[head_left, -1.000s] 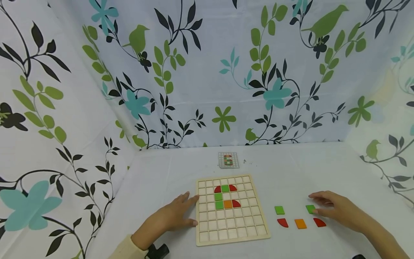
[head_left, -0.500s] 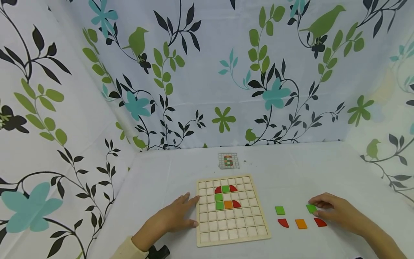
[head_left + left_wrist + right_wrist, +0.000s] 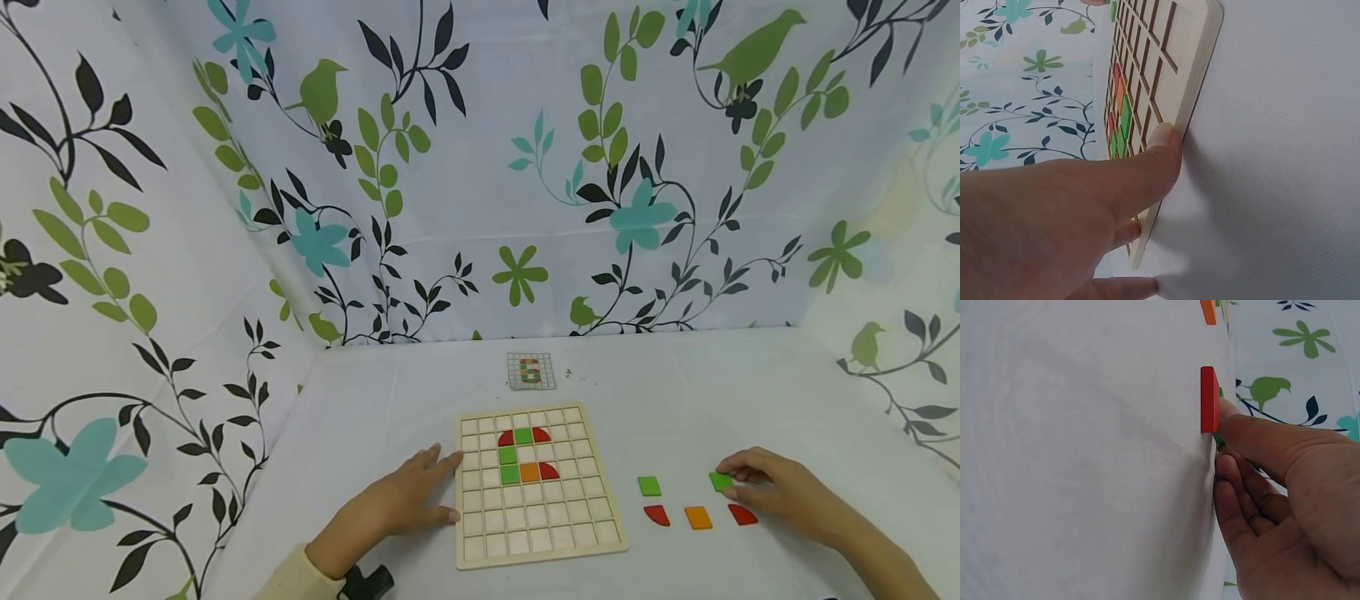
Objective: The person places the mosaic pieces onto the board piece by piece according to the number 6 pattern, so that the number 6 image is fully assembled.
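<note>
A wooden grid board (image 3: 517,546) lies on the table with several red, green and orange tiles set in its upper left cells. My left hand (image 3: 401,500) rests at its left edge with fingers spread; in the left wrist view the thumb (image 3: 1163,134) touches the board's rim. To the right of the board, my right hand (image 3: 787,492) pinches a green square tile (image 3: 721,482) between thumb and fingers. Just below that tile lies a red quarter-circle tile (image 3: 742,515), which largely hides the green one in the right wrist view.
An orange square tile (image 3: 698,517), another red quarter-circle tile (image 3: 656,516) and a second green square tile (image 3: 648,486) lie between board and right hand. A small gridded pattern card (image 3: 531,372) lies behind the board. A patterned cloth (image 3: 450,167) hangs at the back.
My right thumb and fingers have closed in on the green square tile, which has barely shifted. The left hand and board have stayed in place.
</note>
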`<move>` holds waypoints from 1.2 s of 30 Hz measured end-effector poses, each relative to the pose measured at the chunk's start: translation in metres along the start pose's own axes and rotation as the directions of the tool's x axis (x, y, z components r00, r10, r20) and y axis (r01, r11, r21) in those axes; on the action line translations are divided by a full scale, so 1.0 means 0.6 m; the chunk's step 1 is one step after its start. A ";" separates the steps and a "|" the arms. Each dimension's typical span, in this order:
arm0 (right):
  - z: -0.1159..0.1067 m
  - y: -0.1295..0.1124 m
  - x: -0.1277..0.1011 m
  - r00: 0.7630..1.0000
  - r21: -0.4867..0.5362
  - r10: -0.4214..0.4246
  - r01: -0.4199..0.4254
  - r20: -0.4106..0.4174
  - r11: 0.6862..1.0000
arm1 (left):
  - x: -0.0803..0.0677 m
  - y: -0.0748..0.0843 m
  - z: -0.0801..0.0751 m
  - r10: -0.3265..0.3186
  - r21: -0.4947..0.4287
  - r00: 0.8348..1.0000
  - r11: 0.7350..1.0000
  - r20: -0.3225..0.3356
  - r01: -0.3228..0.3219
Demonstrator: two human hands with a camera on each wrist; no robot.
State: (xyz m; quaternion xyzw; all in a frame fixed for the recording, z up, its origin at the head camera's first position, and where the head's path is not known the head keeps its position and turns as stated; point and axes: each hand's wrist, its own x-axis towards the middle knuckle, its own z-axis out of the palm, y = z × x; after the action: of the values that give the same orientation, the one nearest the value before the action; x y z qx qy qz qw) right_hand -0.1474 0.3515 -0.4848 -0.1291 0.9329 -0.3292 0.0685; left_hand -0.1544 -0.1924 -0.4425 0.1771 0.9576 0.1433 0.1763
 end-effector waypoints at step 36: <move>0.029 -0.112 0.063 0.990 -0.103 -0.138 0.135 -0.023 0.985 | 0.004 -0.002 0.004 -0.029 0.011 1.000 1.000 0.010 0.028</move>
State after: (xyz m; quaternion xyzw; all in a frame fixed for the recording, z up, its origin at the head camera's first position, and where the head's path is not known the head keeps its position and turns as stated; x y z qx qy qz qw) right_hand -0.1666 0.2800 -0.4577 -0.1912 0.9382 -0.2876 0.0250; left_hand -0.1556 -0.1918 -0.4458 0.1651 0.9598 0.1349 0.1825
